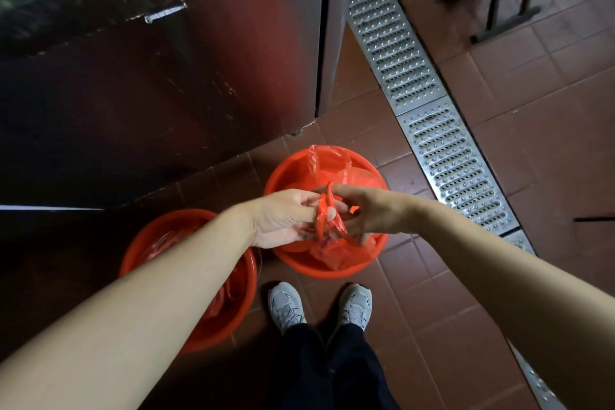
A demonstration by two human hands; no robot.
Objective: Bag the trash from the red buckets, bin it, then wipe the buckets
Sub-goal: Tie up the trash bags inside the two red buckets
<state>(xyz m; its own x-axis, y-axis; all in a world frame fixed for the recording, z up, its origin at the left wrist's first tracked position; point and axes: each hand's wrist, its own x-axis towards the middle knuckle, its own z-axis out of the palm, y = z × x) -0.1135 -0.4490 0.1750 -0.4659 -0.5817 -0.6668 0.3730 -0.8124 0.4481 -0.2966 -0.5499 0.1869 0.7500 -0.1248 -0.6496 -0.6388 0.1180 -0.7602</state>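
Note:
Two red buckets stand on the floor in front of my feet. The right bucket point(283, 173) holds a red plastic bag point(342, 250) whose twisted handles rise between my hands. My left hand point(283, 220) and my right hand point(362, 213) meet above this bucket, and both pinch the bag's red handles point(324, 210) between their fingers. The left bucket point(146, 236) sits lower left, partly hidden under my left forearm, with crumpled red plastic point(166, 241) inside it.
A dark metal cabinet point(166, 76) rises right behind the buckets. A perforated metal drain grate point(432, 123) runs diagonally across the brown tiled floor point(549, 150) on the right. Metal legs of a stand point(499, 10) are at the top right. My grey shoes point(286, 306) stand just below the buckets.

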